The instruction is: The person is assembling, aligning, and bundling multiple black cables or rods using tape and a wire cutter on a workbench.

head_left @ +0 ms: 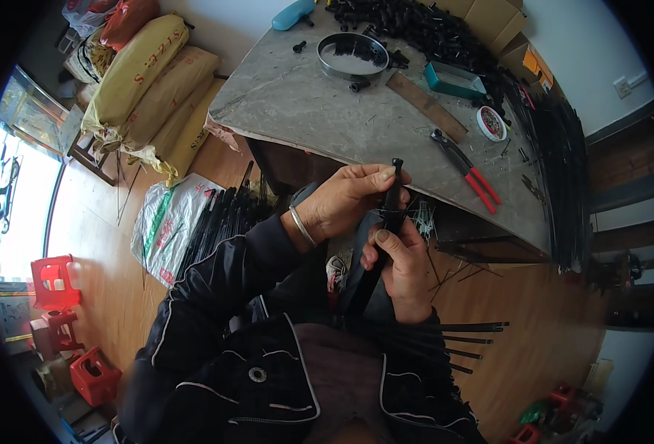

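Note:
A long black piece (pixel 392 214), narrow at its top and wider lower down, stands between my hands above my lap; it looks like a folded umbrella. My left hand (pixel 349 194), with a silver bangle at its wrist, pinches it near the top end. Lower down, my right hand (pixel 402 266) is closed round it, the thumb pressed on the front. Thin pale wires (pixel 423 218) show beside the right fingers. Several black rods (pixel 475 340) stick out past my right forearm.
On the grey table (pixel 297 103) are red-handled pliers (pixel 471 174), a rusty metal bar (pixel 427 106), a round dish (pixel 352 58), a teal tray (pixel 454 80), a small tub (pixel 491 123) and piled black parts (pixel 416 26). Sacks (pixel 138 81), black rods (pixel 220 222) and red stools (pixel 94 374) stand leftward.

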The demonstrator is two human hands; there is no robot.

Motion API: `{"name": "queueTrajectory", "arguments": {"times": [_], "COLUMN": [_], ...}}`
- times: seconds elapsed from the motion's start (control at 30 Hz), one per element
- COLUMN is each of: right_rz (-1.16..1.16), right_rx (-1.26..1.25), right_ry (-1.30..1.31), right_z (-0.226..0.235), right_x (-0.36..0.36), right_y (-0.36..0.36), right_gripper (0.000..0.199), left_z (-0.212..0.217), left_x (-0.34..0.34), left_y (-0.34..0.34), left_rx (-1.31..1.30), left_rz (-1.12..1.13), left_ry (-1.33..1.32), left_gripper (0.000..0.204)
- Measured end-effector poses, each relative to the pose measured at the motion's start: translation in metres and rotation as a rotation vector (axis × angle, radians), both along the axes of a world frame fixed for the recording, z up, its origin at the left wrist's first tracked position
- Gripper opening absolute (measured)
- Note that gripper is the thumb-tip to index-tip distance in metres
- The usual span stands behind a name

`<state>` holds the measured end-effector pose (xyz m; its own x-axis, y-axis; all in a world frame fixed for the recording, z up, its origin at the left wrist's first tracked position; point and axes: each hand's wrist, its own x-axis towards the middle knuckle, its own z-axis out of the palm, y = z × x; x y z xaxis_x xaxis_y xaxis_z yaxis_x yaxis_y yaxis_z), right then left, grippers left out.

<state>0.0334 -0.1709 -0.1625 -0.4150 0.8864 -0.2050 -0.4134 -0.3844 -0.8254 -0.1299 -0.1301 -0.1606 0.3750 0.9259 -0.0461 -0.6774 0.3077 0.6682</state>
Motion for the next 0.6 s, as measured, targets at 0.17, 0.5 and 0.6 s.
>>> {"name": "queueTrajectory", "arguments": {"times": [0.17, 0.5, 0.6], "right_rz": [-0.005, -0.093, -0.050], "right_rx": [-0.012, 0.177, 0.367], "right_ry": [0.037, -0.118, -0.405], "right_z": [-0.002, -0.005, 0.009], "right_x": [0.002, 0.005, 0.021], "right_y": [0.003, 0.000, 0.006], "right_gripper": [0.017, 0.021, 0.020], "left_z": [0.007, 0.021, 0.018], "left_x": [0.007, 0.002, 0.009], "left_y": [-0.003, -0.031, -0.037], "left_rx": [0.002, 0.079, 0.095], "left_rz": [0.034, 0.092, 0.131], "left_ry": [0.008, 0.640, 0.596], "left_gripper": [0.036, 0.038, 0.037]}}
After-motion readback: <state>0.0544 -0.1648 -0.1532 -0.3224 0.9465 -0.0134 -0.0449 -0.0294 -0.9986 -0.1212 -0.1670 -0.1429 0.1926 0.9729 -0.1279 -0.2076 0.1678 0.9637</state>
